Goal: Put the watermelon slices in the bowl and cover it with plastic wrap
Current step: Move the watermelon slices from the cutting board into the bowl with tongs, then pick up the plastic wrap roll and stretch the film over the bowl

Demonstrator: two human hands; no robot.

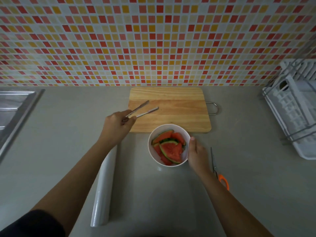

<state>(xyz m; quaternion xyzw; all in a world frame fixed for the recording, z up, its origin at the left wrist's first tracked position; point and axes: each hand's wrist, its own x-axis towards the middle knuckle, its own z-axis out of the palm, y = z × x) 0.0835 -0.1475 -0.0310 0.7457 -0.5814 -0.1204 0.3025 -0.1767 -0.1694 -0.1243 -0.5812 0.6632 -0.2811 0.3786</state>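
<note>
grey stone-look countertop point(171, 199) fills the near half of the head view, and behind it rises a wall of small red, orange, yellow and white mosaic tiles point(153, 40). a steel sink point(15, 106) sits at the far left and a white dish rack point(294, 108) at the far right. a wooden cutting board point(179, 113) lies against the wall. just near it stands the white bowl point(168, 125), with the watermelon slices point(171, 149) piled inside. the right hand point(196, 151) clasps the bowl's right side, thumb on the rim. the left hand point(118, 124) grips metal tongs point(142, 109), their tips apart over the board. the plastic wrap roll point(104, 185) lies under the left forearm, and orange-handled scissors point(222, 179) lie right of the bowl.
</note>
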